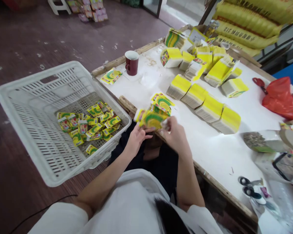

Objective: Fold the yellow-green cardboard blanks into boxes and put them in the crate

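Note:
Between my hands, at the near edge of the white table, is a yellow and green printed card box [150, 119], blurred by motion. My left hand [136, 138] grips its lower left side with thumb and fingers. At its right end, the fingers of my right hand [173, 134] are pinched on the box's pale edge. Just behind lie several more flat yellow-green cartons [162, 102] in a small pile. To my left, a white plastic basket [43, 107] holds many small folded yellow-green boxes [95, 128].
Stacks of yellow cartons [202, 100] stand in a row on the table [185, 143], with more bundles [217, 66] behind. A maroon mug [132, 63] stands near the far left edge. Scissors [250, 188], a red plastic bag [280, 99] and a clear bag [258, 141] lie at right.

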The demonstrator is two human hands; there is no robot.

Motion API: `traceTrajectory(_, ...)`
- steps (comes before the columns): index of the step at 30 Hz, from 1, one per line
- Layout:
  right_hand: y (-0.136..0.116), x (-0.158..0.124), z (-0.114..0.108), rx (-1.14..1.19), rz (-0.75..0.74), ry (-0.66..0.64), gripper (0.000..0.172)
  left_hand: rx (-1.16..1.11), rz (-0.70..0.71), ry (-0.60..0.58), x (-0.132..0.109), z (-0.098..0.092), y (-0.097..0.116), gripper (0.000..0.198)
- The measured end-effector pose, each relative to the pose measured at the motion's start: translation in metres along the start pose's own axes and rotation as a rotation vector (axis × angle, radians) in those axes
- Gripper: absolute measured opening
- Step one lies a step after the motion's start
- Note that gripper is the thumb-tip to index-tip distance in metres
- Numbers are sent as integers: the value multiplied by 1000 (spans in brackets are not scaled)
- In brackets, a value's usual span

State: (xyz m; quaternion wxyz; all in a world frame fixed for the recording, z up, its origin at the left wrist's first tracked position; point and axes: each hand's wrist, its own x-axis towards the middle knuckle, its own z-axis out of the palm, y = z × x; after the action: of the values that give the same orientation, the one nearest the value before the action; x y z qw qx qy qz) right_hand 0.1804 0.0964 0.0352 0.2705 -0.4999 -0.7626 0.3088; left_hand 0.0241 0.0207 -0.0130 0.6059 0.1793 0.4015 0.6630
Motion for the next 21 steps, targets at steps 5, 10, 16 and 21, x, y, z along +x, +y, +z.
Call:
traceTrajectory(5, -2, -40, 26, 501, 65, -131, 26, 317, 277, 168, -3, 5, -1, 45)
traceTrajectory(10, 5, -49, 42, 826, 129, -164, 35, 447, 337, -10, -17, 4, -11, 48)
traceTrajectory(16, -5, -63, 56, 829, 148, -295, 43, -41, 138, 46, -4, 17, -7, 49)
traceTrajectory(21, -9, -66, 63, 695, 187, -204, 45, -51, 172, 170, -2, 15, -4, 55)
